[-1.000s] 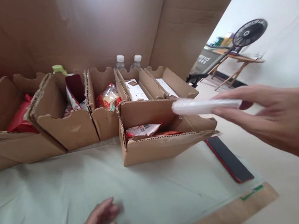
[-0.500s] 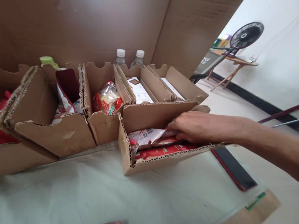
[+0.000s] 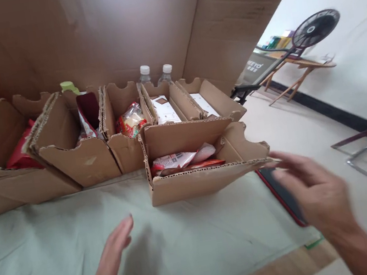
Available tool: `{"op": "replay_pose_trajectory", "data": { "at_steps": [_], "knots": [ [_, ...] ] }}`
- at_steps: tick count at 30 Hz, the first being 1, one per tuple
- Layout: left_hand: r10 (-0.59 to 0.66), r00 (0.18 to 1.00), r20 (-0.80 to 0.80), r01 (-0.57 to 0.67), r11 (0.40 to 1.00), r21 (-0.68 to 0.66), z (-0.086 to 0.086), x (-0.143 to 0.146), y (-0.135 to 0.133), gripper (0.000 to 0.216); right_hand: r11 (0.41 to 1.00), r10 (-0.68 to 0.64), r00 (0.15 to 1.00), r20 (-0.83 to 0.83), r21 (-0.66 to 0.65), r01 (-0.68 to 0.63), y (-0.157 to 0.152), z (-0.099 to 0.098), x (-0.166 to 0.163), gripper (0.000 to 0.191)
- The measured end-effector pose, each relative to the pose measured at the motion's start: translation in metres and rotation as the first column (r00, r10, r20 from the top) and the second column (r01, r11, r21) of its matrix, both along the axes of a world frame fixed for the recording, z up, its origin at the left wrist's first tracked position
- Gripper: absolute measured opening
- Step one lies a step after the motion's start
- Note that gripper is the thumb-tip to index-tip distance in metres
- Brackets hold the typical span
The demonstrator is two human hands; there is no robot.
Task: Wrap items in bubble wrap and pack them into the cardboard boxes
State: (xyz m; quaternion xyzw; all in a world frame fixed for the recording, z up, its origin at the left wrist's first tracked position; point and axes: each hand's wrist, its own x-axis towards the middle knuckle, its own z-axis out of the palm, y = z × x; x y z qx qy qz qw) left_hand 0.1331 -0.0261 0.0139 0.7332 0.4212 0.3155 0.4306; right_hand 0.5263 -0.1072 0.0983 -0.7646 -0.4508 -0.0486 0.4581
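The one view looks out from the person's head, above and on the near side of the front box (image 3: 205, 185), facing forward and down across the bench (image 3: 198, 232). It sits close enough to see over the box's near wall and partly inside. The wide field reaches past the box to the tall cardboard panel (image 3: 118, 31) behind it and, farther off to its right, the fan (image 3: 316, 29).
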Motion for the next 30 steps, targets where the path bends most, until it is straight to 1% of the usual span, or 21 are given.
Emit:
{"op": "replay_pose_trajectory", "data": {
  "at_steps": [2, 3, 5, 6, 8, 10, 11, 12, 14, 15, 17, 19, 21, 22, 23, 24, 25, 26, 28, 30],
  "knots": [
    [-0.045, 0.999, 0.009, 0.045, 0.999, -0.027, 0.012, 0.016, 0.018, 0.085, 0.984, 0.162, 0.974, -0.156, -0.044, -0.171, 0.005, -0.034, 0.001, 0.051],
    [-0.075, 0.997, 0.020, 0.076, 0.997, -0.031, 0.016, 0.026, 0.028, 0.091, 0.970, 0.227, 0.951, -0.208, -0.040, -0.240, 0.010, -0.047, 0.000, 0.060],
    [-0.145, 0.986, 0.078, 0.146, 0.989, -0.017, 0.019, 0.052, 0.047, 0.101, 0.948, 0.297, 0.912, -0.282, -0.031, -0.318, 0.025, -0.062, -0.005, 0.074],
    [-0.177, 0.976, 0.125, 0.180, 0.984, -0.012, 0.020, 0.066, 0.054, 0.104, 0.941, 0.309, 0.895, -0.320, -0.034, -0.337, 0.032, -0.065, -0.009, 0.079],
    [-0.200, 0.953, 0.226, 0.209, 0.978, -0.015, 0.019, 0.090, 0.061, 0.107, 0.936, 0.310, 0.864, -0.397, -0.030, -0.350, 0.039, -0.066, -0.017, 0.081],
    [-0.178, 0.935, 0.308, 0.196, 0.980, -0.030, 0.018, 0.105, 0.056, 0.106, 0.940, 0.308, 0.840, -0.447, 0.003, -0.342, 0.035, -0.064, -0.028, 0.075],
    [-0.162, 0.929, 0.334, 0.186, 0.982, -0.041, 0.017, 0.106, 0.050, 0.104, 0.943, 0.309, 0.832, -0.460, 0.032, -0.332, 0.028, -0.063, -0.035, 0.069],
    [-0.151, 0.925, 0.348, 0.180, 0.982, -0.053, 0.015, 0.102, 0.040, 0.102, 0.947, 0.307, 0.828, -0.470, 0.062, -0.316, 0.018, -0.063, -0.044, 0.064],
    [-0.116, 0.933, 0.340, 0.155, 0.984, -0.088, 0.009, 0.082, 0.014, 0.095, 0.954, 0.297, 0.820, -0.490, 0.107, -0.282, -0.004, -0.063, -0.066, 0.057],
    [-0.080, 0.944, 0.321, 0.122, 0.986, -0.115, 0.006, 0.065, 0.000, 0.090, 0.954, 0.296, 0.815, -0.499, 0.114, -0.276, -0.014, -0.063, -0.079, 0.054],
    [0.047, 0.963, 0.267, 0.001, 0.984, -0.177, 0.004, 0.026, -0.025, 0.078, 0.943, 0.323, 0.801, -0.504, 0.099, -0.318, -0.025, -0.059, -0.110, 0.050],
    [0.197, 0.950, 0.241, -0.147, 0.967, -0.210, 0.013, -0.013, -0.035, 0.073, 0.899, 0.409, 0.770, -0.489, 0.069, -0.433, -0.016, -0.049, -0.141, 0.047],
    [0.300, 0.923, 0.240, -0.262, 0.949, -0.177, 0.033, -0.039, -0.024, 0.074, 0.828, 0.525, 0.713, -0.465, 0.084, -0.554, 0.013, -0.035, -0.162, 0.049],
    [0.323, 0.914, 0.246, -0.297, 0.945, -0.138, 0.045, -0.043, -0.013, 0.075, 0.796, 0.574, 0.681, -0.455, 0.115, -0.595, 0.030, -0.028, -0.168, 0.052],
    [0.329, 0.909, 0.255, -0.316, 0.944, -0.091, 0.057, -0.043, 0.000, 0.078, 0.773, 0.613, 0.655, -0.442, 0.162, -0.614, 0.047, -0.022, -0.169, 0.056],
    [0.308, 0.913, 0.268, -0.310, 0.950, -0.039, 0.067, -0.037, 0.013, 0.081, 0.768, 0.627, 0.647, -0.434, 0.204, -0.607, 0.061, -0.016, -0.167, 0.059],
    [0.275, 0.919, 0.283, -0.289, 0.957, 0.008, 0.075, -0.027, 0.024, 0.085, 0.776, 0.623, 0.657, -0.424, 0.237, -0.584, 0.070, -0.012, -0.162, 0.061],
    [0.231, 0.925, 0.303, -0.255, 0.966, 0.042, 0.080, -0.016, 0.032, 0.087, 0.799, 0.599, 0.685, -0.414, 0.257, -0.543, 0.072, -0.009, -0.156, 0.062],
    [0.113, 0.935, 0.337, -0.146, 0.986, 0.075, 0.080, 0.008, 0.035, 0.090, 0.866, 0.500, 0.773, -0.390, 0.256, -0.430, 0.059, -0.009, -0.143, 0.059],
    [0.014, 0.938, 0.345, -0.033, 0.998, 0.048, 0.069, 0.021, 0.023, 0.090, 0.922, 0.372, 0.852, -0.369, 0.252, -0.293, 0.026, -0.017, -0.137, 0.057]
  ]
}}
